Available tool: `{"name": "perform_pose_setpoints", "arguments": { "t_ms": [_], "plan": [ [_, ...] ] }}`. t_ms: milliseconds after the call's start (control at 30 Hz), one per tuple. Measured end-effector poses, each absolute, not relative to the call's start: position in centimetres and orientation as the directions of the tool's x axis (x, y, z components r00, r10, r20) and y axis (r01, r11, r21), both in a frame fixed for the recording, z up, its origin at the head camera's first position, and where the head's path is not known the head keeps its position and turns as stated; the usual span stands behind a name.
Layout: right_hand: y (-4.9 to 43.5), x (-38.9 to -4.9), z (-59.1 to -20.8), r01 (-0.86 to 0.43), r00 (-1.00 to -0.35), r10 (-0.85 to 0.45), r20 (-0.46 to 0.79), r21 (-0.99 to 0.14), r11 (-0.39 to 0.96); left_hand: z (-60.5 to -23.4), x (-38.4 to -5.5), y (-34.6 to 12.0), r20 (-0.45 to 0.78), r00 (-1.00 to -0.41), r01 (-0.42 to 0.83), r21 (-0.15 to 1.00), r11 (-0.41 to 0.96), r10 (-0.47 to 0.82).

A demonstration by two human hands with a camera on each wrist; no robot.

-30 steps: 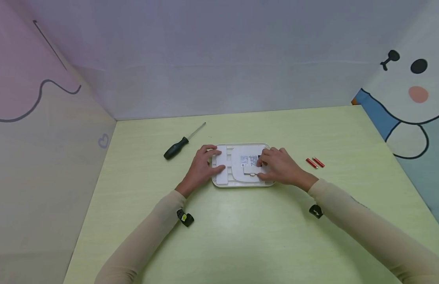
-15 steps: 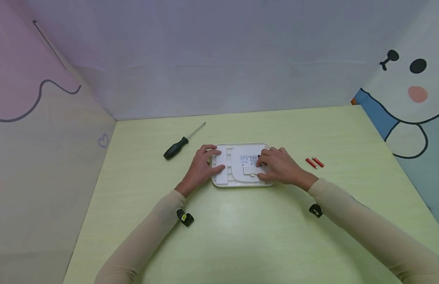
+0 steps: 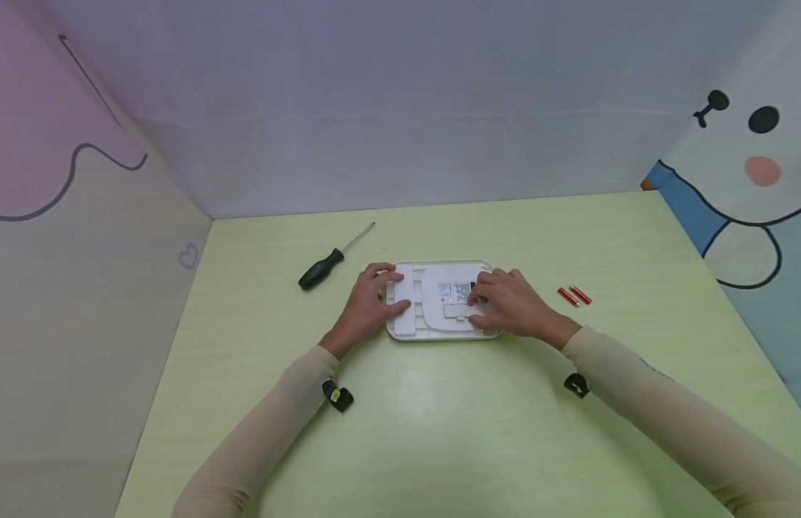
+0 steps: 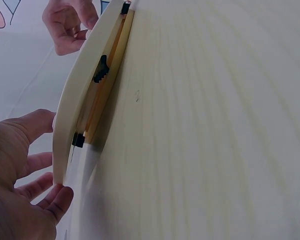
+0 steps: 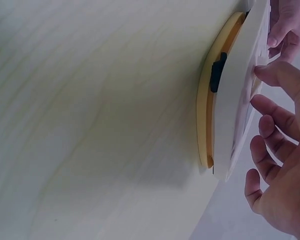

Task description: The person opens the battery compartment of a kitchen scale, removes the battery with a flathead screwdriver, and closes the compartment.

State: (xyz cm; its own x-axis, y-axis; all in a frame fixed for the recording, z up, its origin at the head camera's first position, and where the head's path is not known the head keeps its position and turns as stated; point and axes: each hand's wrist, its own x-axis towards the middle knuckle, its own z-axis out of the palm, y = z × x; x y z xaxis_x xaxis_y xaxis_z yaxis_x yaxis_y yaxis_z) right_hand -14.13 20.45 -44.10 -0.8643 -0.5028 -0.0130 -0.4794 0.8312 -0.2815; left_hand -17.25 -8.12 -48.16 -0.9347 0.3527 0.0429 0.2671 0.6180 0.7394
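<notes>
A white flat device (image 3: pixel 433 335) lies back side up on the table, with a printed label (image 3: pixel 454 292) on it. My left hand (image 3: pixel 368 309) grips its left end, thumb on top; in the left wrist view the fingertips bend round the rim. Over the label side, my right hand (image 3: pixel 513 306) has thumb and forefinger at a small white battery cover (image 3: pixel 455 311), pinching it between them. The right wrist view shows the other fingers of that hand loosely curled off the device. A yellowish rounded plate (image 5: pixel 206 110) with black clips sits under the white body.
A black-handled screwdriver (image 3: pixel 320 270) lies behind and left of the device. Two red batteries (image 3: pixel 575 296) rest side by side to the right, beyond my right hand. Printed cloth walls border the pale table (image 3: pixel 400 432) at the back and sides.
</notes>
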Motion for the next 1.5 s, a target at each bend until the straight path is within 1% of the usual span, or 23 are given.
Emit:
{"name": "perform_pose_setpoints", "arguments": {
  "t_ms": [433, 567, 800, 1233, 1500],
  "plan": [
    [20.20, -14.19, -44.25, -0.451, -0.877, -0.480, -0.023, -0.305, 0.839, -48.08, -17.11, -8.15, 0.049, -0.934, 0.271, 0.740, 0.615, 0.353],
    [20.31, -14.13, -44.50, -0.446, -0.882, -0.470, -0.002, -0.313, 0.838, -48.15, -17.12, -8.14, 0.052, -0.934, 0.274, 0.742, 0.612, 0.354],
    [20.37, -13.85, -44.77, -0.365, -0.923, -0.383, 0.029, -0.374, 0.852, -48.15, -17.01, -8.09, 0.036, -0.936, 0.259, 0.744, 0.616, 0.350],
    [20.30, -13.79, -44.97, -0.332, -0.938, -0.346, 0.013, -0.321, 0.887, -48.04, -16.91, -7.98, 0.034, -0.938, 0.256, 0.740, 0.622, 0.345],
    [20.20, -13.78, -45.06, -0.318, -0.943, -0.333, 0.007, -0.319, 0.893, -48.00, -16.85, -7.96, 0.045, -0.938, 0.261, 0.745, 0.614, 0.344]
  ]
}}
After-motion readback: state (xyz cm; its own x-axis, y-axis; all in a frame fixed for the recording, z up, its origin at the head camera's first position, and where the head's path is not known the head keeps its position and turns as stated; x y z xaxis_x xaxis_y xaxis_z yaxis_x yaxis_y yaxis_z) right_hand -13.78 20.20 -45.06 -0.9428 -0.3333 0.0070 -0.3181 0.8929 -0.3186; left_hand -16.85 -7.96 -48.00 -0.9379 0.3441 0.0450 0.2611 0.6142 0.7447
